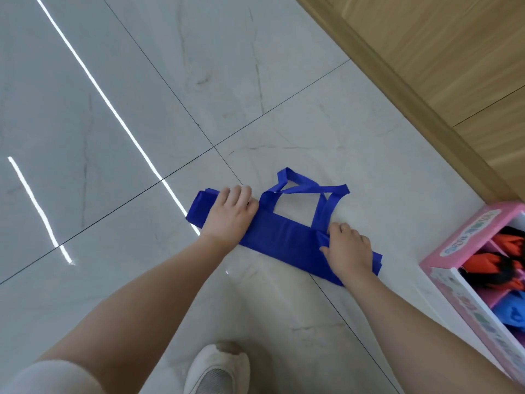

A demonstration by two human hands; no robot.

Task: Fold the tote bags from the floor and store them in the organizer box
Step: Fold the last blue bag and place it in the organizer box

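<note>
A: What is seen, from the biggest thing down?

B: A pale marble floor [142,109] is bordered by a wooden wall [443,52]. A pink organizer box [443,260] is set at the right, with folded red and blue bags inside.

A: And the task's bag?

B: A blue tote bag [287,237], folded into a long strip, is laid flat on the floor, handles pointing away. It is pressed down by the left hand [230,214], fingers bent at the far edge; a fold is pinched by the right hand [348,247].
</note>
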